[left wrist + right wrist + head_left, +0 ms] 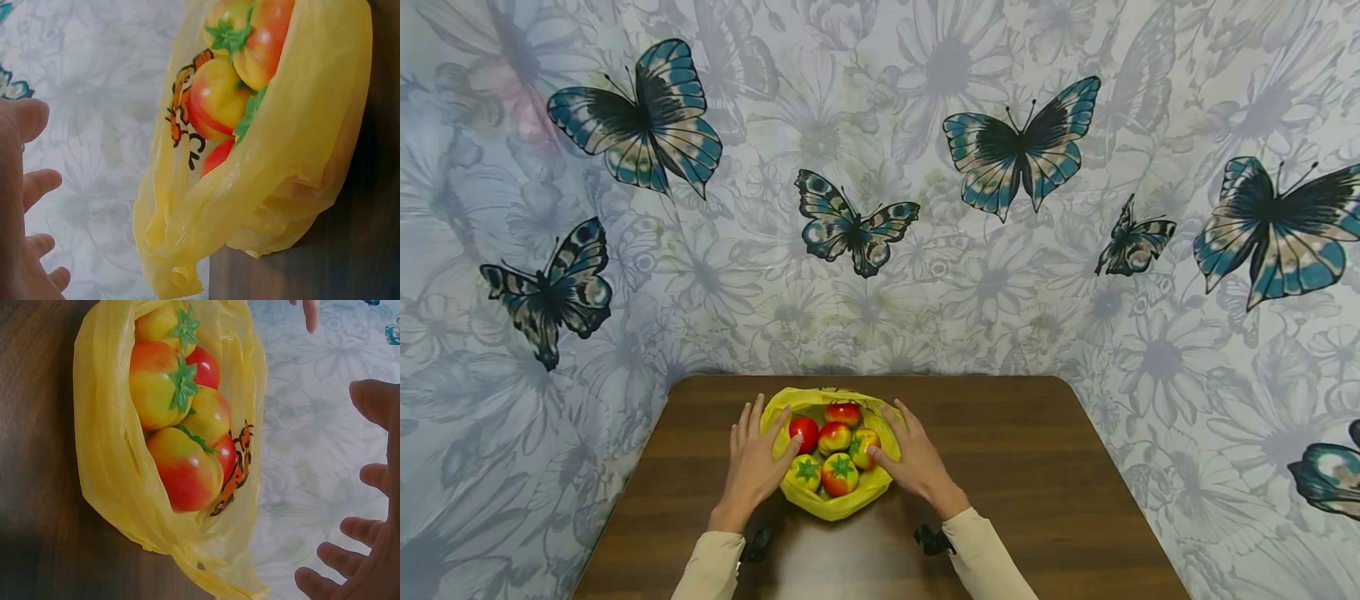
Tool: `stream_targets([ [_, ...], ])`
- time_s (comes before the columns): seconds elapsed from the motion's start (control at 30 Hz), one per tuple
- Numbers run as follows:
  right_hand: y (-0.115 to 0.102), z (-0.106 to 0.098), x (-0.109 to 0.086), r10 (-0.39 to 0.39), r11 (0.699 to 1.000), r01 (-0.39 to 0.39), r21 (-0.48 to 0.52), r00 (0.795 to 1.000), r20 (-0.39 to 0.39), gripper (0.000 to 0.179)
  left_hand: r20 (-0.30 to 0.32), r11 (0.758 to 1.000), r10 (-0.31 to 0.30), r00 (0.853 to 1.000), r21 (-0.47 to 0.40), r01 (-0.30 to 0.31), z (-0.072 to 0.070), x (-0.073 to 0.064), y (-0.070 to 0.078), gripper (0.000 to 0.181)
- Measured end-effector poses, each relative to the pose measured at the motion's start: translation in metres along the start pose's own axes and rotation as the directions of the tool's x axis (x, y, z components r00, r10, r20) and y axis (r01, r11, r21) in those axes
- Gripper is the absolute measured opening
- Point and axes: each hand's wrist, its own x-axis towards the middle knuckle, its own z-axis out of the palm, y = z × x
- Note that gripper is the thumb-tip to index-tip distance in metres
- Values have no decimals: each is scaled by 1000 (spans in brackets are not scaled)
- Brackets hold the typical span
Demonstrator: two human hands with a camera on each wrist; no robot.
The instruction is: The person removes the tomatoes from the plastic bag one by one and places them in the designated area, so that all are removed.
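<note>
A yellow plastic bag [827,507] stands with its mouth wide and its rim rolled outward, handles hanging at the sides. Inside lie several shiny red-and-yellow tomatoes [839,475] with green leafy tops, and a plainer red round fruit [803,434]. My left hand [756,467] is at the bag's left side, its fingers spread and the thumb over the rim. On the opposite side, my right hand [917,462] has its fingers extended, the thumb overlapping the bag's edge in the head view. Both wrist views show relaxed fingers apart from the plastic, holding nothing.
The bag sits near the far edge of a dark brown wooden table [1000,467]. Close behind the table rises a wall [730,292] with grey flowers and blue-black butterflies. A black wrist device [932,540] is worn at each cuff.
</note>
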Motion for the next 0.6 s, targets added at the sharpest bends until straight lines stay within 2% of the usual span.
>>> stream_targets([
  [0.13, -2, 3, -1, -3, 1000, 3, 21, 1000, 2, 74, -12, 999, -8, 1000, -40, 7, 0, -3, -6, 56],
  [0.27, -3, 7, -2, -6, 999, 6, 48, 1000, -4, 73, 11, 994, -45, 999, -100, 46, 1, -6, -12, 58],
  [0.43, -3, 13, -1, -10, 997, 11, 75, 1000, -15, 69, 66, 975, -97, 993, -195, 108, 3, -5, -19, 62],
  [0.6, -2, 21, 3, -10, 996, 10, 84, 1000, -10, 68, 103, 952, -123, 987, -270, 147, 9, -4, -28, 64],
])
